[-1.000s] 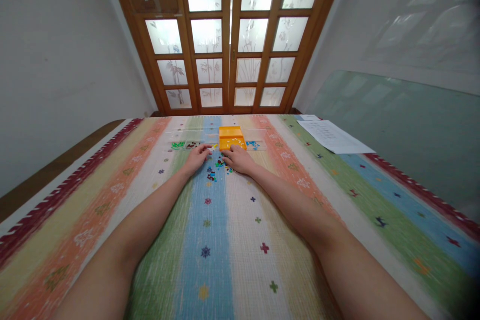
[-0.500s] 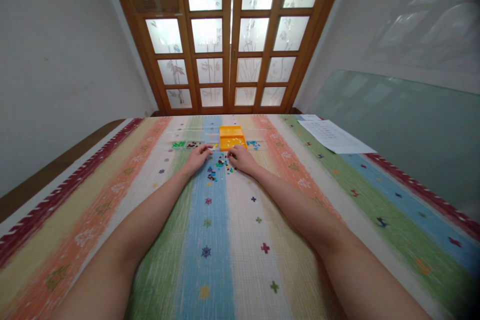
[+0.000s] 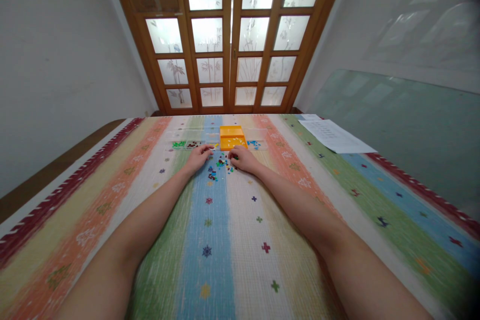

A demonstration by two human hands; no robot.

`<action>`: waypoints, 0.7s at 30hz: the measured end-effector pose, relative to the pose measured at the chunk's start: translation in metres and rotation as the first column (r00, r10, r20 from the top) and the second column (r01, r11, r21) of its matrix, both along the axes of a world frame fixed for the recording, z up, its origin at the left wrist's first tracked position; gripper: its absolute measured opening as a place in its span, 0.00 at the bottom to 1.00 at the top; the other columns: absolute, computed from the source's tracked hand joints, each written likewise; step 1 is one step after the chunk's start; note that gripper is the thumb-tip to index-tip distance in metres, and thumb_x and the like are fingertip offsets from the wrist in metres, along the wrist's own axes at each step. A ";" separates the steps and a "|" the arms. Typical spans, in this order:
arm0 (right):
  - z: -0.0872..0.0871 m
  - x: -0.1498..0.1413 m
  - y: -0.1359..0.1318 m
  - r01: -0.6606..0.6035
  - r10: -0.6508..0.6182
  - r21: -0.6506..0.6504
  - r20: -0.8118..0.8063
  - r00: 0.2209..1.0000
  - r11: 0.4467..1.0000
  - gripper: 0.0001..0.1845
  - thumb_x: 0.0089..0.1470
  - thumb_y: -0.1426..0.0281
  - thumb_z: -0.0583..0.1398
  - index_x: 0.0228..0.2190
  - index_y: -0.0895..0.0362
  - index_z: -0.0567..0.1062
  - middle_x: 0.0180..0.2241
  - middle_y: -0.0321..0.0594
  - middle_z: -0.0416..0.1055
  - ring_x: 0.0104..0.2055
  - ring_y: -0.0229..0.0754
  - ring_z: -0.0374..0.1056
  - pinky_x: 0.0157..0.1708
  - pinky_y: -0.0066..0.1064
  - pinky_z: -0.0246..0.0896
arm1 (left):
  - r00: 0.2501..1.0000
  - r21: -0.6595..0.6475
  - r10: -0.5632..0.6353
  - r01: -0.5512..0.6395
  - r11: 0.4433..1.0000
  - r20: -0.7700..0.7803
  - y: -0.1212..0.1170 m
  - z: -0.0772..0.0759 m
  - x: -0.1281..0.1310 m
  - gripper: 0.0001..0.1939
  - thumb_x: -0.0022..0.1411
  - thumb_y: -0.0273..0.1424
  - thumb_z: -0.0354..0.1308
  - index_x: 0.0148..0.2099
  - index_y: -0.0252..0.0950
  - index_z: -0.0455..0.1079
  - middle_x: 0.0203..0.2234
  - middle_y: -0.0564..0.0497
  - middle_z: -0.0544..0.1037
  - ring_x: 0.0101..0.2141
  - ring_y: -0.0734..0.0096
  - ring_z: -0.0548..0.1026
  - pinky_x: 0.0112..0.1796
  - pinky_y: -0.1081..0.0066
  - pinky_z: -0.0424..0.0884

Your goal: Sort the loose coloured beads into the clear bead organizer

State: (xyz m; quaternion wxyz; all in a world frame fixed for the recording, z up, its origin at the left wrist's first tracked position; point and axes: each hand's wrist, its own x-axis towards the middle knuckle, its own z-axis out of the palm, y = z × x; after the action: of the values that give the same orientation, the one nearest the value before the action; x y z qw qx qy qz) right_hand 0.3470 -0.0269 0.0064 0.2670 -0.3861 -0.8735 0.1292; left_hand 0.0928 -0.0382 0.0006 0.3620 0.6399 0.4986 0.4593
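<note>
Both my arms stretch far across a striped cloth. My left hand [image 3: 198, 156] rests on the cloth with fingers curled, its tips at the near edge of a clear tray [image 3: 186, 144] that holds green and dark little pieces. My right hand [image 3: 243, 157] lies with bent fingers beside a small heap of coloured pieces [image 3: 219, 167] on the blue stripe. An orange tray [image 3: 232, 138] with small yellow pieces stands just beyond both hands. What the fingertips hold, if anything, is too small to see.
A second clear tray [image 3: 256, 144] with blue pieces lies right of the orange one. A printed paper sheet [image 3: 333, 136] lies at the far right of the cloth. A glass pane [image 3: 405, 125] leans on the right wall. Wooden glazed doors [image 3: 228, 35] stand behind the table.
My right hand has drawn back a little from the orange tray toward the heap and curled its fingers. My left hand has hardly moved.
</note>
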 end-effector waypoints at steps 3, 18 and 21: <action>0.003 0.004 0.001 -0.050 0.049 -0.026 -0.026 0.998 0.998 0.09 0.50 0.78 0.60 0.32 0.56 0.78 0.36 0.39 0.74 0.41 0.43 0.67 0.43 0.31 0.58 | 1.000 -0.007 -0.002 0.002 1.000 -0.007 0.000 0.000 0.000 0.16 0.60 0.34 0.58 0.49 0.36 0.78 0.34 0.50 0.81 0.27 0.71 0.71 0.33 0.71 0.68; -0.004 0.000 -0.002 0.000 -0.001 0.072 0.020 1.000 0.997 0.05 0.58 0.71 0.61 0.35 0.55 0.78 0.37 0.42 0.74 0.43 0.45 0.67 0.45 0.33 0.58 | 1.000 -0.018 -0.009 0.009 1.000 -0.021 -0.005 0.007 0.002 0.15 0.60 0.33 0.58 0.48 0.36 0.79 0.34 0.50 0.81 0.28 0.70 0.71 0.34 0.70 0.68; -0.003 0.000 -0.002 0.045 -0.042 0.045 -0.058 0.997 0.998 0.04 0.57 0.72 0.60 0.33 0.56 0.77 0.35 0.40 0.75 0.39 0.43 0.67 0.42 0.31 0.58 | 1.000 -0.018 -0.013 0.012 1.000 -0.013 -0.005 0.006 0.001 0.15 0.60 0.33 0.58 0.47 0.36 0.79 0.34 0.50 0.81 0.28 0.70 0.72 0.34 0.70 0.68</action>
State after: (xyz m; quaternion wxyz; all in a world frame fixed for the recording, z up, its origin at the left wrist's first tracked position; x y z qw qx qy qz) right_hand 0.3469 -0.0285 0.0029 0.3036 -0.3949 -0.8596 0.1140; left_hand 0.0943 -0.0429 0.0062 0.3675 0.6426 0.5009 0.4484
